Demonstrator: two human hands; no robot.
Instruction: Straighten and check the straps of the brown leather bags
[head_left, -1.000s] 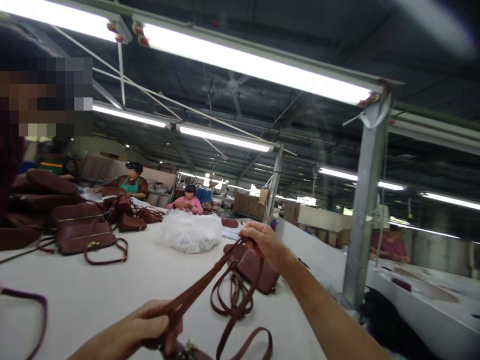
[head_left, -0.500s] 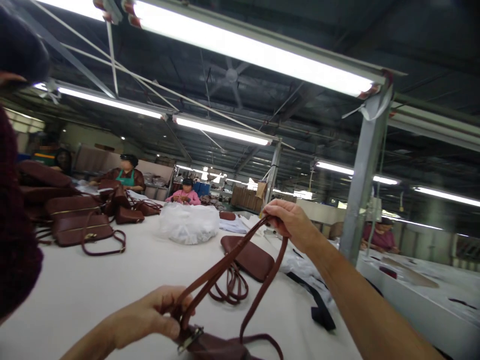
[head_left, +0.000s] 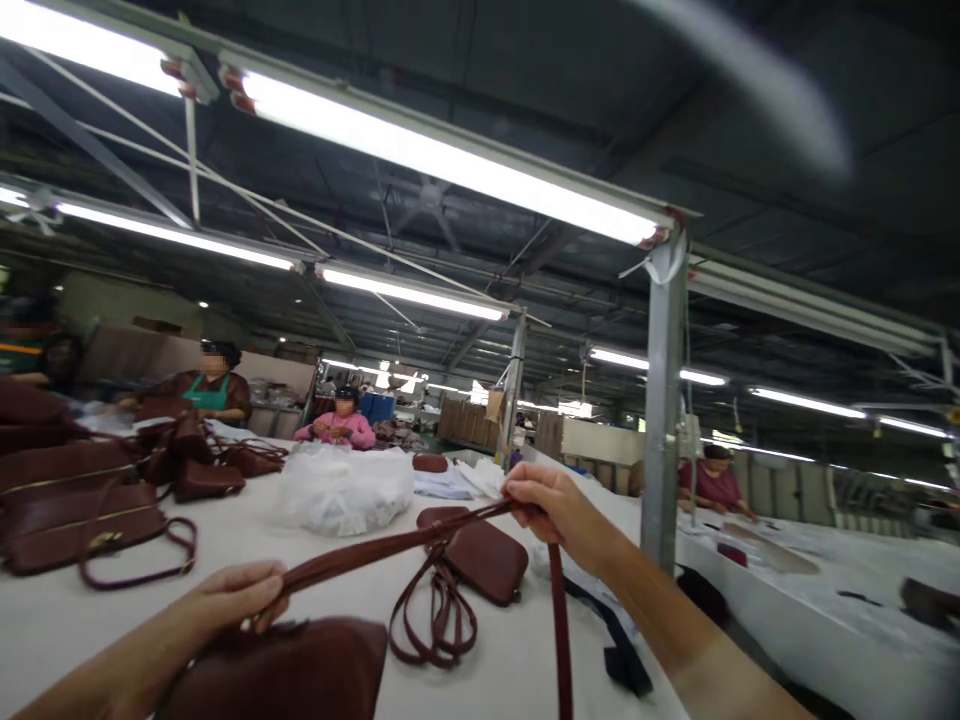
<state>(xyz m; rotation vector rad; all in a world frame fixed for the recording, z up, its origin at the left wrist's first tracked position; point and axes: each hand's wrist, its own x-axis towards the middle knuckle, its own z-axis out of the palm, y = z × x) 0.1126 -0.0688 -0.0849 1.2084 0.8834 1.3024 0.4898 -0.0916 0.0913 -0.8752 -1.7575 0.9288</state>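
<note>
A brown bag strap [head_left: 397,537] runs taut between my two hands above the white table [head_left: 330,590]. My left hand [head_left: 244,597] is closed round its lower end, just above a brown handbag [head_left: 285,670] at the bottom edge of the view. The strap's far part is pinched in the fingers of my right hand [head_left: 544,500], and a loose length of it hangs straight down below that hand. Behind the strap lies another brown bag [head_left: 487,555], its own thin strap coiled in front of it on the table.
Several brown bags [head_left: 82,510] are piled at the left. A clear plastic bundle [head_left: 341,490] sits mid-table. A dark strip [head_left: 619,640] lies at the right, near a grey post [head_left: 664,430]. Co-workers sit farther off, one in pink [head_left: 341,425].
The strap has swung from a steep slant to nearly level. My left hand has moved left and slightly up, and the handbag moved left with it. The view has turned right.
</note>
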